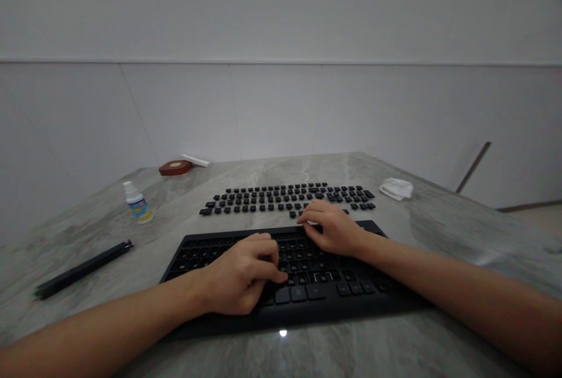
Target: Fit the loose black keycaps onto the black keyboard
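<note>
Both hands (pixel 246 275) on keyboard (pixel 211 249)

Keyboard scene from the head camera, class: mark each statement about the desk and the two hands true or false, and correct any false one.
1. Loose keycaps lie in rows on the table beyond the keyboard. True.
2. The left hand is lifted well clear of the keyboard. False: it rests on the keyboard.
3. The small bottle stands to the right of the keyboard. False: it stands to the left.
4. The right hand is at the keyboard's far edge, fingertips near the loose keycaps. True.
5. A white cloth lies on the table at the right. True.
6. The black bar lies on top of the keyboard. False: it lies on the table to the left.
</note>
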The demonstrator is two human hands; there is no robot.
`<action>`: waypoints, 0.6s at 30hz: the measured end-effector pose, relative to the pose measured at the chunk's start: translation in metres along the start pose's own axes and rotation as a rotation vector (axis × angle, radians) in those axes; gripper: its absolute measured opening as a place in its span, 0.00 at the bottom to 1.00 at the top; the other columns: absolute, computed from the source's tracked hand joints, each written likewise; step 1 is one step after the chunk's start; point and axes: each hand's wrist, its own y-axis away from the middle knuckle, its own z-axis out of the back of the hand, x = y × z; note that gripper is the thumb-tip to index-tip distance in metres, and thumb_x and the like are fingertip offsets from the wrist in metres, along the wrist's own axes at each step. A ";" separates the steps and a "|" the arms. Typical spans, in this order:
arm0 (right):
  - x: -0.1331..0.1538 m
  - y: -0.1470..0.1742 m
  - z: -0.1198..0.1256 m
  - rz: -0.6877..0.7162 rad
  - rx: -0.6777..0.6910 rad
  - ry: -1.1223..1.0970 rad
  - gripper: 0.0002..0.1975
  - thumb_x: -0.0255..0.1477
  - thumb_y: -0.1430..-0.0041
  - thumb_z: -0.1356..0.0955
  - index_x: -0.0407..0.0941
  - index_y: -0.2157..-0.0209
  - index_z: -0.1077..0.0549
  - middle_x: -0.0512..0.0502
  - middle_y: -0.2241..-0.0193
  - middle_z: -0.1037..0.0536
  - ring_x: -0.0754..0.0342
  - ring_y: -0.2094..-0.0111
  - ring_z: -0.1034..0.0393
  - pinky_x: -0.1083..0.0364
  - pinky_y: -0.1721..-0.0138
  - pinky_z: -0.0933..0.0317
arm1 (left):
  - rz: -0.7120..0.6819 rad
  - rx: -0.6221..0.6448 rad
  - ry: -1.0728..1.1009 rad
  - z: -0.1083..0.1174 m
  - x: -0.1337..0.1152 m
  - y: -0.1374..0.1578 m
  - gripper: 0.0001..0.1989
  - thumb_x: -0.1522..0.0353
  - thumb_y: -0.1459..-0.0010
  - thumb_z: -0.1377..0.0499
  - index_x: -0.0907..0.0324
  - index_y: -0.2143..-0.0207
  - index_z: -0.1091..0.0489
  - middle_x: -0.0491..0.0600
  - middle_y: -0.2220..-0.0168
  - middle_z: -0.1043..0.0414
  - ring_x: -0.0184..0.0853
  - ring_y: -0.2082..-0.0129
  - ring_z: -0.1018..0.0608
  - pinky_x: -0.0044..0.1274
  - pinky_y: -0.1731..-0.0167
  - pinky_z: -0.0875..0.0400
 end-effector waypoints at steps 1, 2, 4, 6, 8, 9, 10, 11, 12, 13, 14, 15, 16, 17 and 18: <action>-0.001 0.000 0.000 -0.012 -0.012 0.006 0.12 0.21 0.40 0.37 0.41 0.64 0.21 0.41 0.67 0.20 0.49 0.62 0.29 0.50 0.58 0.32 | 0.003 -0.003 0.005 0.000 0.000 0.000 0.17 0.82 0.44 0.49 0.61 0.66 0.23 0.50 0.71 0.30 0.35 0.70 0.30 0.28 0.69 0.33; -0.001 0.000 0.000 -0.022 -0.024 0.012 0.12 0.21 0.40 0.37 0.41 0.64 0.21 0.40 0.67 0.20 0.48 0.62 0.29 0.49 0.57 0.32 | 0.008 -0.002 0.010 -0.001 0.000 0.000 0.16 0.82 0.44 0.49 0.60 0.68 0.23 0.50 0.71 0.31 0.35 0.70 0.30 0.27 0.69 0.34; -0.002 -0.001 0.001 -0.038 -0.027 0.029 0.12 0.21 0.39 0.37 0.41 0.62 0.20 0.40 0.64 0.19 0.47 0.61 0.30 0.47 0.55 0.33 | 0.021 0.002 0.019 -0.001 0.001 0.000 0.16 0.82 0.44 0.48 0.60 0.69 0.23 0.49 0.72 0.31 0.34 0.70 0.30 0.27 0.70 0.34; -0.001 -0.003 0.002 -0.049 0.026 0.057 0.13 0.23 0.37 0.36 0.41 0.59 0.20 0.40 0.60 0.19 0.46 0.58 0.31 0.45 0.52 0.34 | 0.028 0.001 0.025 -0.002 0.001 0.000 0.16 0.82 0.44 0.48 0.60 0.69 0.23 0.49 0.72 0.31 0.34 0.71 0.30 0.27 0.70 0.34; 0.001 -0.004 0.004 -0.068 0.112 0.093 0.14 0.26 0.35 0.36 0.41 0.55 0.20 0.39 0.53 0.20 0.44 0.55 0.32 0.42 0.49 0.36 | 0.035 -0.002 0.029 -0.001 0.001 0.000 0.16 0.82 0.44 0.49 0.61 0.68 0.22 0.50 0.72 0.31 0.34 0.71 0.30 0.26 0.71 0.34; 0.002 -0.005 0.005 -0.076 0.154 0.108 0.15 0.28 0.34 0.36 0.41 0.53 0.20 0.39 0.49 0.21 0.43 0.54 0.33 0.41 0.49 0.36 | 0.039 -0.004 0.031 -0.001 0.000 0.000 0.16 0.82 0.44 0.49 0.61 0.68 0.22 0.50 0.72 0.31 0.34 0.71 0.30 0.26 0.71 0.34; 0.003 -0.005 0.006 -0.081 0.189 0.120 0.16 0.29 0.33 0.37 0.41 0.52 0.20 0.38 0.47 0.22 0.42 0.53 0.34 0.41 0.48 0.37 | 0.043 -0.003 0.033 -0.001 0.000 0.000 0.16 0.82 0.44 0.49 0.61 0.68 0.22 0.50 0.72 0.31 0.34 0.71 0.30 0.26 0.71 0.34; 0.004 -0.006 0.006 -0.085 0.216 0.128 0.16 0.30 0.32 0.37 0.41 0.52 0.20 0.38 0.45 0.23 0.41 0.52 0.34 0.40 0.48 0.37 | 0.046 -0.003 0.034 -0.001 0.000 0.000 0.17 0.82 0.44 0.49 0.61 0.68 0.22 0.50 0.72 0.31 0.34 0.71 0.30 0.26 0.71 0.34; 0.005 -0.007 0.007 -0.085 0.239 0.133 0.16 0.30 0.31 0.37 0.41 0.52 0.20 0.38 0.44 0.24 0.41 0.51 0.34 0.40 0.47 0.38 | 0.047 -0.001 0.035 -0.001 0.000 0.000 0.17 0.82 0.44 0.49 0.61 0.68 0.22 0.50 0.72 0.31 0.34 0.71 0.30 0.26 0.71 0.34; 0.005 -0.007 0.007 -0.083 0.260 0.133 0.17 0.31 0.31 0.38 0.41 0.53 0.19 0.38 0.44 0.24 0.41 0.51 0.34 0.39 0.47 0.38 | 0.046 0.000 0.034 -0.001 0.000 0.000 0.17 0.82 0.44 0.49 0.61 0.68 0.22 0.50 0.72 0.32 0.34 0.71 0.30 0.26 0.71 0.34; 0.005 -0.008 0.007 -0.080 0.279 0.128 0.17 0.31 0.30 0.38 0.41 0.53 0.19 0.38 0.44 0.24 0.41 0.52 0.34 0.39 0.48 0.38 | 0.044 0.001 0.033 -0.001 0.000 0.000 0.17 0.82 0.44 0.49 0.61 0.69 0.22 0.50 0.72 0.32 0.34 0.71 0.30 0.26 0.70 0.34; 0.006 -0.008 0.007 -0.076 0.293 0.117 0.17 0.31 0.30 0.38 0.42 0.54 0.19 0.38 0.45 0.23 0.42 0.53 0.33 0.40 0.48 0.38 | 0.043 0.005 0.029 -0.002 0.001 0.000 0.16 0.82 0.44 0.49 0.61 0.68 0.22 0.50 0.72 0.32 0.34 0.71 0.30 0.26 0.70 0.34; 0.006 -0.009 0.007 -0.074 0.301 0.103 0.16 0.31 0.30 0.38 0.42 0.55 0.19 0.39 0.46 0.22 0.42 0.54 0.33 0.41 0.49 0.38 | 0.046 0.009 0.024 -0.002 0.001 0.000 0.16 0.82 0.44 0.49 0.61 0.69 0.23 0.50 0.72 0.32 0.34 0.71 0.30 0.26 0.70 0.34; 0.006 -0.009 0.007 -0.069 0.303 0.086 0.16 0.31 0.30 0.38 0.43 0.56 0.18 0.40 0.47 0.21 0.43 0.55 0.32 0.41 0.50 0.38 | 0.049 0.015 0.020 -0.002 0.000 0.000 0.16 0.81 0.44 0.49 0.61 0.69 0.23 0.50 0.72 0.32 0.34 0.71 0.30 0.26 0.70 0.33; 0.007 -0.010 0.006 -0.065 0.300 0.069 0.16 0.31 0.30 0.38 0.43 0.57 0.18 0.40 0.49 0.20 0.43 0.57 0.32 0.42 0.51 0.38 | 0.052 0.019 0.017 -0.001 0.000 0.000 0.16 0.81 0.44 0.49 0.61 0.69 0.23 0.50 0.72 0.32 0.34 0.71 0.30 0.26 0.70 0.33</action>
